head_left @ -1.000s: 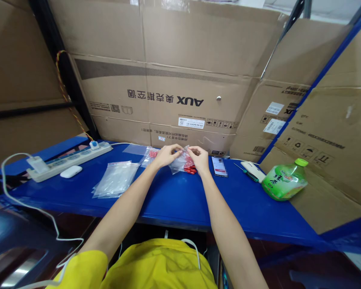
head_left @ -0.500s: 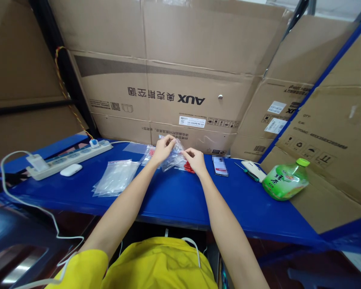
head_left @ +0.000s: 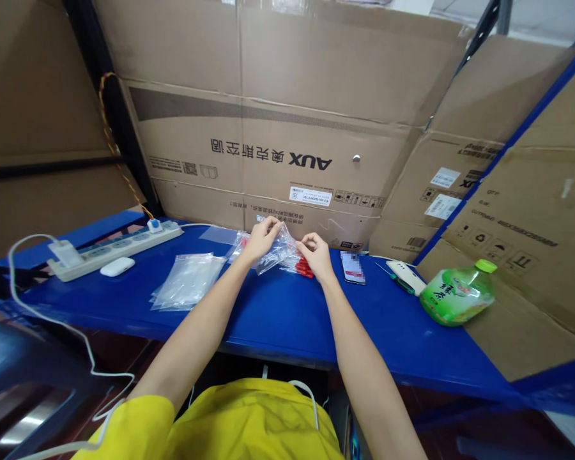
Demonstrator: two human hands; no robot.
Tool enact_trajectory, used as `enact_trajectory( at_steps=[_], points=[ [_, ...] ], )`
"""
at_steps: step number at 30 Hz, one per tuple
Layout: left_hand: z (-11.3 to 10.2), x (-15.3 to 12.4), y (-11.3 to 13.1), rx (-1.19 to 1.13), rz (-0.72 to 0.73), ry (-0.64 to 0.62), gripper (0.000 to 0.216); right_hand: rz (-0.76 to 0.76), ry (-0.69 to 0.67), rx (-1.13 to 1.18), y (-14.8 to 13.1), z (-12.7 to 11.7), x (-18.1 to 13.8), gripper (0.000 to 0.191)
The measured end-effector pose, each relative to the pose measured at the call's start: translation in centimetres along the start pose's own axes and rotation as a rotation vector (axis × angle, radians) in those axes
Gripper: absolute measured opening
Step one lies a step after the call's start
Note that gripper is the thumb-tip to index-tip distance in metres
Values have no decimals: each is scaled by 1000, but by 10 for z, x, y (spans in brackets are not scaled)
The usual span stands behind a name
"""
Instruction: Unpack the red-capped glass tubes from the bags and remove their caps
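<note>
My left hand (head_left: 261,237) pinches the top of a small clear plastic bag (head_left: 276,251) and holds it just above the blue table (head_left: 287,313). Close beside it, my right hand (head_left: 316,252) has its fingers curled together over a little heap of red pieces (head_left: 305,268) lying on the table. What the right fingers hold, if anything, is too small to make out. More red pieces in another clear bag (head_left: 242,244) lie behind my left hand.
A stack of empty clear bags (head_left: 188,281) lies to the left, with a white power strip (head_left: 115,248) and a white earbud case (head_left: 117,266) beyond. A phone (head_left: 352,267), a screwdriver (head_left: 397,280) and a green bottle (head_left: 456,292) lie to the right. Cardboard boxes (head_left: 278,147) wall the back.
My left hand has lifted the clear bag up and slightly left, away from the red pieces. My right hand has let go of the bag's edge and dropped to the red heap.
</note>
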State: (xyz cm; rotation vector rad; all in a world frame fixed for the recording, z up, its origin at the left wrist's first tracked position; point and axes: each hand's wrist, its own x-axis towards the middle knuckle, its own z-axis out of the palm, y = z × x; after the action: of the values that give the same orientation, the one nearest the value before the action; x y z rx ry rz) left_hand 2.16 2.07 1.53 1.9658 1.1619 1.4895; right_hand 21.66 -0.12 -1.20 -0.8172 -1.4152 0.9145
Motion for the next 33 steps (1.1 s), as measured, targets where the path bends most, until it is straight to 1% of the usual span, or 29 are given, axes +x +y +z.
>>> enact_trajectory(
  at_steps=[5, 8, 12, 18, 25, 29, 33],
  points=[
    [7, -3, 6, -69, 59, -122, 30, 92, -49, 80, -6, 4, -2, 49],
    [10, -5, 9, -66, 81, -214, 32, 93, -81, 67, -6, 5, -2, 43],
    [12, -6, 7, -32, 99, -278, 33, 60, -46, 11, -2, 3, -1, 38],
    [11, -5, 5, -5, 92, -317, 35, -2, -25, -35, 0, 1, -1, 36],
    [11, -6, 7, 60, 145, -301, 38, -18, -18, -63, -2, 3, -2, 35],
    [12, -7, 8, 39, 126, -294, 38, -21, -5, -41, -2, 5, -2, 35],
    [12, -7, 8, -24, 95, -324, 38, -39, 0, -69, -2, 5, -1, 35]
  ],
)
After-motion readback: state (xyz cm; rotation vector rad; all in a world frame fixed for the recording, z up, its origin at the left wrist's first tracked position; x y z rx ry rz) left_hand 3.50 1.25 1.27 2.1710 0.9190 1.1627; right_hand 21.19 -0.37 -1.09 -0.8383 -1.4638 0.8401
